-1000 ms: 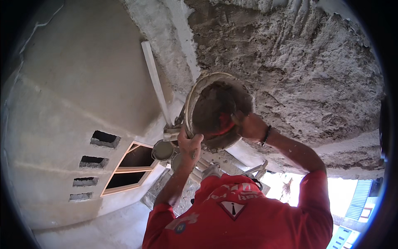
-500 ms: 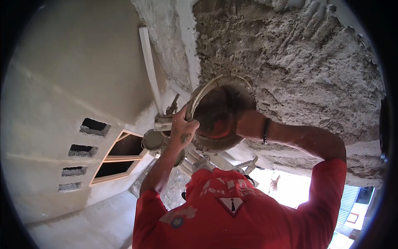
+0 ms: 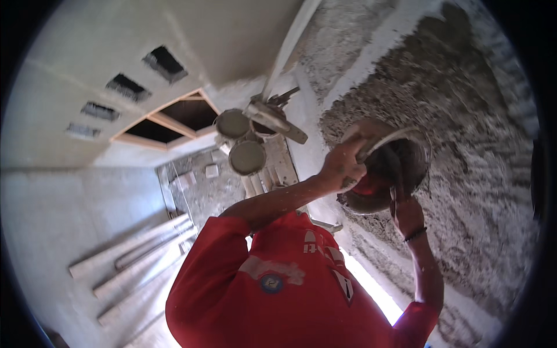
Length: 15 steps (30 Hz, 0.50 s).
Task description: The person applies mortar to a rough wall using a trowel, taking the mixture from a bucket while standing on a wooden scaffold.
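Clutching the bucket (image 3: 387, 138) by its rim, the left hand (image 3: 343, 167) hid part of that edge. The bucket sat just right of it. The right hand (image 3: 408, 217) met the shadowed mouth; I couldn't tell whether its fingers were closed. A red patch (image 3: 365, 183) inside blurred.

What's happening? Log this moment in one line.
left hand: grips container by rim; right hand: at container, hold unclear; surroundings: rough wall

A wood-framed window (image 3: 172, 124) breaks the grey wall (image 3: 75, 64).
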{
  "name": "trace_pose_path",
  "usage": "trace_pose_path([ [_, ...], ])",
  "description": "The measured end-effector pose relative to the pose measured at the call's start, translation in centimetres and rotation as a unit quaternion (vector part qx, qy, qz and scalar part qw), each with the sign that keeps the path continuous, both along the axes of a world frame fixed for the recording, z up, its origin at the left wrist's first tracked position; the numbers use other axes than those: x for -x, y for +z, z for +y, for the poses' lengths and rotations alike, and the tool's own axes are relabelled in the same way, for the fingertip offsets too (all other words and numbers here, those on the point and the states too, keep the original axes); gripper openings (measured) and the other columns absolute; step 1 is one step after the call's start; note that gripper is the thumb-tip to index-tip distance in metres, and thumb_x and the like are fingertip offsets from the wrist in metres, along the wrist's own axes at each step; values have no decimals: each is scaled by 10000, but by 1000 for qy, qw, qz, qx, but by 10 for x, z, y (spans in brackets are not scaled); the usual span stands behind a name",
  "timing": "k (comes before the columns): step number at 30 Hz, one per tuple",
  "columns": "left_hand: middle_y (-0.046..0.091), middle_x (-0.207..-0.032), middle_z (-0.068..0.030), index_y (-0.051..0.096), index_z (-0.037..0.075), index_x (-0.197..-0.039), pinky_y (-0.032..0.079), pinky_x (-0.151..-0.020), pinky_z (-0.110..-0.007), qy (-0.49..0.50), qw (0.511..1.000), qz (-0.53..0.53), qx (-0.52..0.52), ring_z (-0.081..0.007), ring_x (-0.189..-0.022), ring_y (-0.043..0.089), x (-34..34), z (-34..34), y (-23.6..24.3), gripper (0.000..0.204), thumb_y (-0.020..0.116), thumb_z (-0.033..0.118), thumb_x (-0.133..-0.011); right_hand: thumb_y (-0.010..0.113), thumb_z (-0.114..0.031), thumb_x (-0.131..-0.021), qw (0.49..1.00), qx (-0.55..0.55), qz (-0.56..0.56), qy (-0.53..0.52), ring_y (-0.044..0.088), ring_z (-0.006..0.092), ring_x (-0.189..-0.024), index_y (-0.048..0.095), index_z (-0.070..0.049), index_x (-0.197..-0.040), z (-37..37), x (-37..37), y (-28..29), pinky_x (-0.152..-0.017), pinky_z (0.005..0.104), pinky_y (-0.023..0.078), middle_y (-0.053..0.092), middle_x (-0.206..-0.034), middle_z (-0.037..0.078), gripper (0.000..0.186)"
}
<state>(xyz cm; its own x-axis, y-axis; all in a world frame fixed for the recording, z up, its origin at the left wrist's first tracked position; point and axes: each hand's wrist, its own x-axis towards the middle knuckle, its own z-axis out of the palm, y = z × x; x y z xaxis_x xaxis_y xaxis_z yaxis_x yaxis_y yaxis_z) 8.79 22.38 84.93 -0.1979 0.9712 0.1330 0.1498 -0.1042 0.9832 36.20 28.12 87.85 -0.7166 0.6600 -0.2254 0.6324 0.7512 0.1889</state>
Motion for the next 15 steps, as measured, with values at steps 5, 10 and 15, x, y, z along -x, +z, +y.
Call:
trace_pose_path([
  [5,562,-1227,-191,531,62,-1258,500,-853,-385,22,992,121,-26,-362,-1040,587,-7,-13,-17,597,643,150,-678,644,-211,-806,987,131,-24,85,605,378,-604,590,-52,-980,-3,-22,-28,-585,476,513,614,-667,175,242],
  [10,559,-1258,-215,510,22,-1289,487,-894,-358,-21,997,-74,-16,-353,-1105,585,3,-16,-43,627,634,152,-688,623,-220,-829,988,78,-90,94,630,325,-616,603,-74,-972,4,10,44,-559,442,515,626,-721,154,205],
  [15,628,-1134,-226,483,-10,-1318,485,-863,-340,23,995,-48,79,-322,-1011,634,2,-9,-21,656,594,95,-679,532,-192,-901,998,-44,-45,12,658,287,-625,544,-84,-1212,17,17,45,-537,417,529,646,-824,128,330],
])
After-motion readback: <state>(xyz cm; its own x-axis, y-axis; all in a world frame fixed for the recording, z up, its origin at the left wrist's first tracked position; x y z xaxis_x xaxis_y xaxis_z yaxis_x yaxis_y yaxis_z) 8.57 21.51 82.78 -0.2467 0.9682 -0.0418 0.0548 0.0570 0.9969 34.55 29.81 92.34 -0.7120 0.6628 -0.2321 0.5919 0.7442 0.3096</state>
